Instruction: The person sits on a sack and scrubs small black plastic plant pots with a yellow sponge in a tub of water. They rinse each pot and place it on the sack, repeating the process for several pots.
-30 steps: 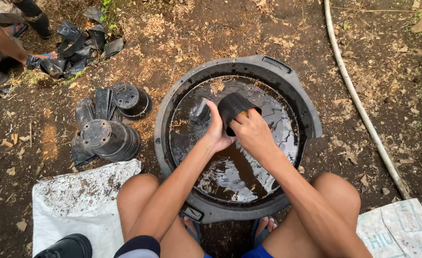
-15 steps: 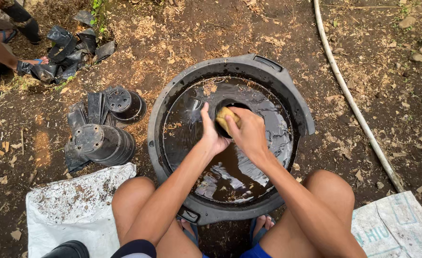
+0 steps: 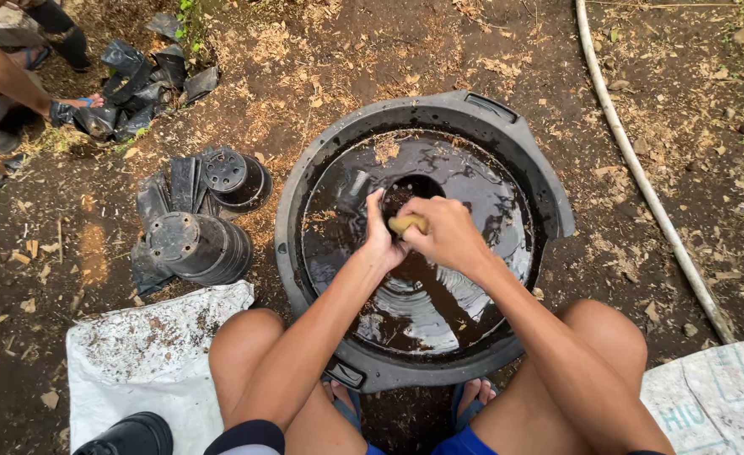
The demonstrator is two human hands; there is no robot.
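A big black plastic tub (image 3: 549,198) of dark water sits on the ground between my knees. My left hand (image 3: 378,238) holds a small black plant pot (image 3: 414,190) half sunk in the water, its mouth facing up. My right hand (image 3: 443,232) is closed on a yellow sponge (image 3: 407,224) pressed against the pot's near rim. Both forearms reach over the tub's near edge.
Stacks of black plant pots (image 3: 195,244) lie on the dirt left of the tub, more (image 3: 140,80) at the top left by another person's hand (image 3: 81,103). A white hose (image 3: 641,181) runs along the right. White sacks (image 3: 148,358) lie at both lower corners.
The pot has turned from bottom-up to mouth-up in my left hand, and my right hand has brought the sponge to its rim. The view shifted slightly.
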